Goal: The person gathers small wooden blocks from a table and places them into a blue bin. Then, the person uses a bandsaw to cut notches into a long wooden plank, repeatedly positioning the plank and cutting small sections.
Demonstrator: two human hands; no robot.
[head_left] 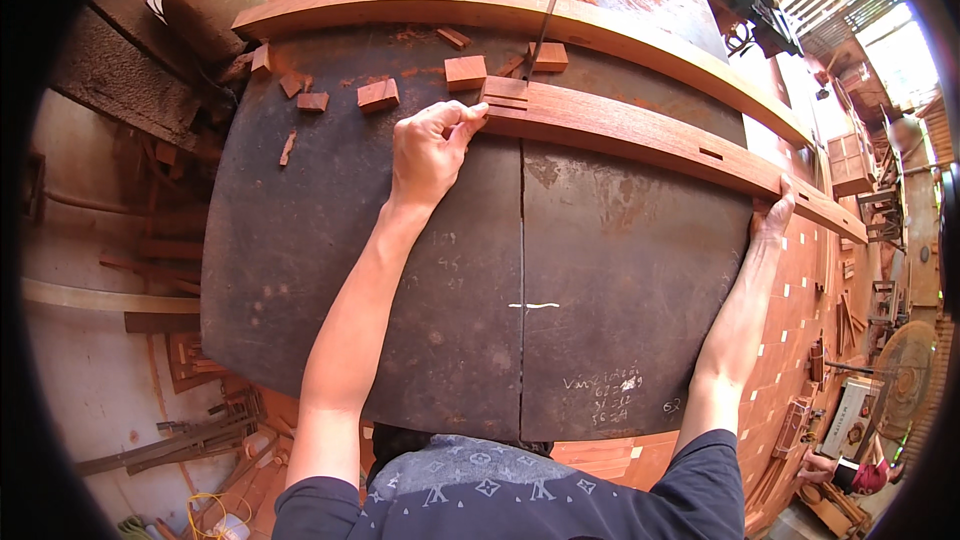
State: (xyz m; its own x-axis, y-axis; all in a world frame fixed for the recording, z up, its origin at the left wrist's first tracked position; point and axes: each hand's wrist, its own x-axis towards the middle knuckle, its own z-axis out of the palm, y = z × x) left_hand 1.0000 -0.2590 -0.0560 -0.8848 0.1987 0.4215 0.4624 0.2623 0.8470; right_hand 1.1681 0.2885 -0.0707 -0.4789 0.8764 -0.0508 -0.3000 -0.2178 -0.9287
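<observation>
A long reddish wooden beam [630,127] lies across the dark metal saw table [380,240], its right end reaching past the table edge. Two slots are cut in its upper face, and thin parallel cuts run in from its left end. My left hand [430,150] is closed at that end, thumb and fingers pinching the near corner. Farther right, my right hand [773,212] grips the beam from its near side. The thin upright saw blade [552,5] meets the beam close to its left end; I cannot tell how deep it sits in the wood.
A second long wooden bar [430,3] lies across the table beyond the beam. Small wood offcuts [378,94] and sawdust lie around the left end. A dirty jerrycan [210,0] stands at the far left. At the far right, another person [862,475] is low beside a fan [908,370].
</observation>
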